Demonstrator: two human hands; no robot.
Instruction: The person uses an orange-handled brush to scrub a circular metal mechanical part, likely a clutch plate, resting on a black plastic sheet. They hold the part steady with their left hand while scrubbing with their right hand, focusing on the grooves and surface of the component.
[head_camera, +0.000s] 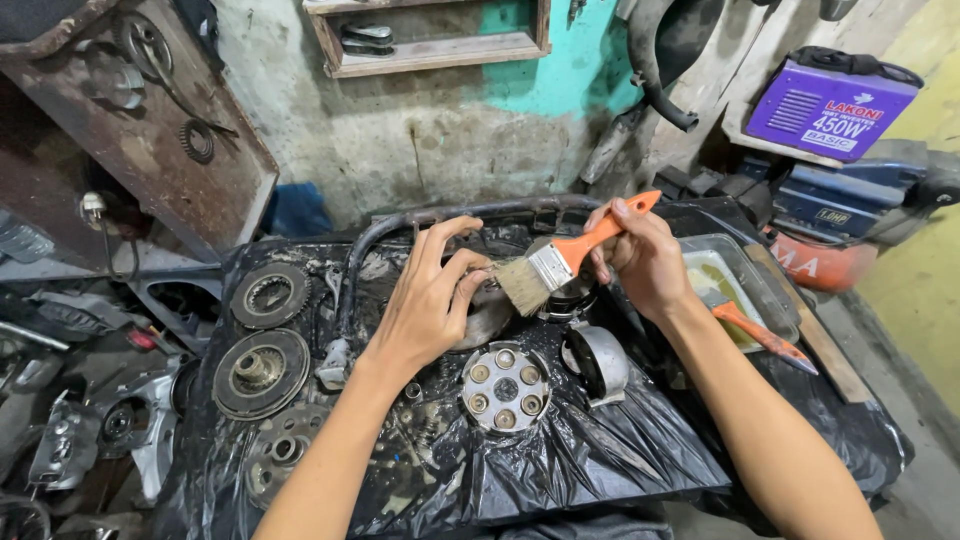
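A round metal part (487, 312) is held at the middle of the black plastic sheet (560, 460), gripped from the left by the left hand (425, 305), whose fingers are curled over its upper edge. Much of the part is hidden by that hand, so its exact shape cannot be told; it appears to be a disc or drum. An orange-handled paintbrush (560, 262) is clasped in the right hand (640, 258), with the fingers wrapped around the handle and the bristles laid against the part's right side. A drilled round plate (505, 387) is seen just below the hands. Clutch discs (262, 372) are laid out well to the left, and a clear tray (745, 262) is set to the right.
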